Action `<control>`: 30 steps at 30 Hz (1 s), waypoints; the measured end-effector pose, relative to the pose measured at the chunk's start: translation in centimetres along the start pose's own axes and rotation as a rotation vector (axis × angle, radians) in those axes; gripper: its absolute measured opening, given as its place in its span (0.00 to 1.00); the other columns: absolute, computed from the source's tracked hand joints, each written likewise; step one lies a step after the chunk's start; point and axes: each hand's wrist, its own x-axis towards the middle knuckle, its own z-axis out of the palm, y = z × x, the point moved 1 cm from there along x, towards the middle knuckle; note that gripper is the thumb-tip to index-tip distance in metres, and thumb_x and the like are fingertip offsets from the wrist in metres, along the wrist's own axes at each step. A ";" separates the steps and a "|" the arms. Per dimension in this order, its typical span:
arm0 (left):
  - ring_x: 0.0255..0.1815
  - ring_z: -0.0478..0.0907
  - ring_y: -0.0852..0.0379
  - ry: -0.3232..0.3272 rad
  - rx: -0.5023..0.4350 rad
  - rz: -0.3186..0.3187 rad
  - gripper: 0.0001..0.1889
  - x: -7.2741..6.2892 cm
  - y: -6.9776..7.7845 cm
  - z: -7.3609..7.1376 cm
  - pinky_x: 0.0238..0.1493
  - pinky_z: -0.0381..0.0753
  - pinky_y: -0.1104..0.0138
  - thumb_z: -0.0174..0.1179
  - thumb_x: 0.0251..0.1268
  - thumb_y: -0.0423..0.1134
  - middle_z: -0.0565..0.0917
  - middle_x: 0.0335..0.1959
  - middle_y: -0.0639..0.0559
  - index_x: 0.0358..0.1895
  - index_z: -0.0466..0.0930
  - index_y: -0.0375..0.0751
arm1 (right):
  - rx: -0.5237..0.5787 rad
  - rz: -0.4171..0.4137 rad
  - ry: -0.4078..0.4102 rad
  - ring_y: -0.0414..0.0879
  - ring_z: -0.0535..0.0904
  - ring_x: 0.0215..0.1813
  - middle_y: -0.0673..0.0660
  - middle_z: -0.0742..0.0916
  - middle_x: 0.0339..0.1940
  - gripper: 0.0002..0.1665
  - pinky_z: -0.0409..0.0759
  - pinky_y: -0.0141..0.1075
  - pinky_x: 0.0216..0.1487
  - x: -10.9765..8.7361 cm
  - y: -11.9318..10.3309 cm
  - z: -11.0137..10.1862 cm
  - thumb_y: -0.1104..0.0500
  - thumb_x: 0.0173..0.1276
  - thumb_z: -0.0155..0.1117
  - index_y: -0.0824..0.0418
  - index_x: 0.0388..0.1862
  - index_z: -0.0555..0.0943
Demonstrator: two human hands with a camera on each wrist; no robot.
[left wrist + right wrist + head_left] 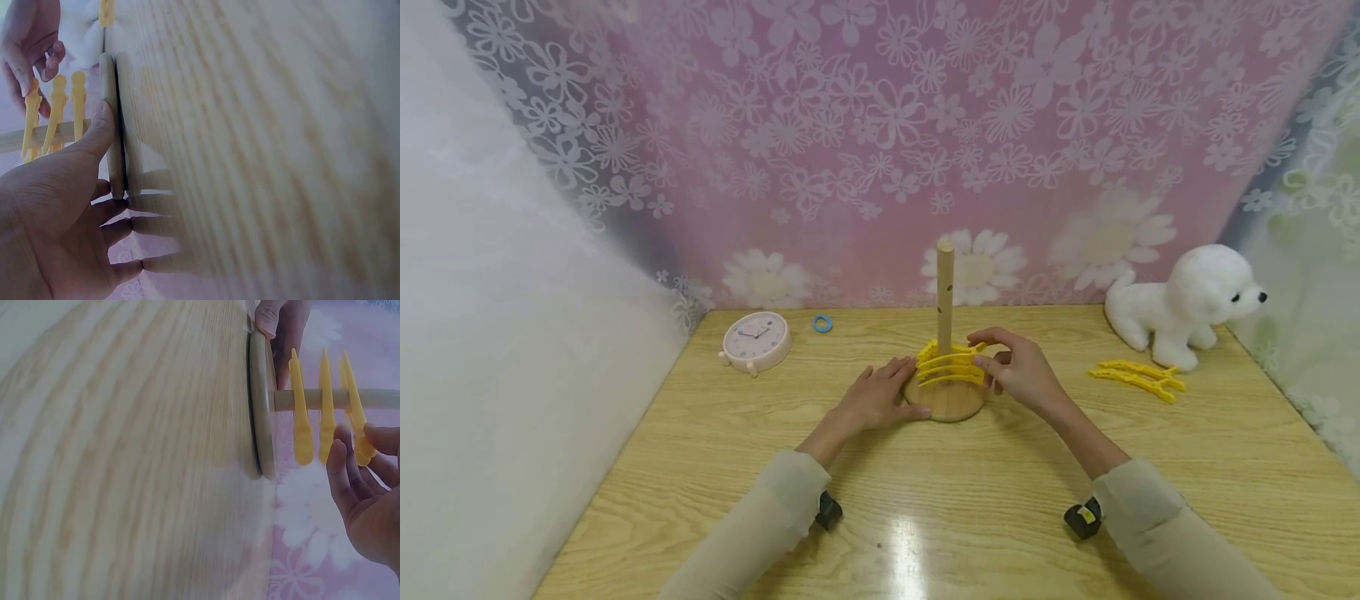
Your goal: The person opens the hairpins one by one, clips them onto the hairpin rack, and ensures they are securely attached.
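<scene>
A wooden stand has a round base (951, 406) and an upright pole (945, 292). Three yellow hair clips sit one above another around the pole's lower part: a bottom clip (301, 434), a middle clip (326, 422) and a top clip (357, 419). With thumb and fingers, my right hand (1028, 373) pinches the top clip's right end. My left hand (874, 400) rests at the base's left side, its thumb on the rim and its fingers spread, their tips on the table in the left wrist view.
More yellow clips (1138, 381) lie on the table (865, 533) at right, before a white plush dog (1180, 304). A pink alarm clock (758, 340) and a small blue ring (822, 323) lie at left. A flowered curtain (865, 150) hangs behind.
</scene>
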 end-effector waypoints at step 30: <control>0.85 0.52 0.51 0.010 -0.015 0.029 0.49 0.1 -0.4 0.2 0.83 0.48 0.45 0.55 0.72 0.71 0.54 0.86 0.53 0.86 0.47 0.52 | 0.011 0.045 -0.022 0.59 0.84 0.31 0.66 0.84 0.59 0.26 0.86 0.46 0.28 -3.5 3.4 -4.5 0.56 0.75 0.69 0.61 0.69 0.77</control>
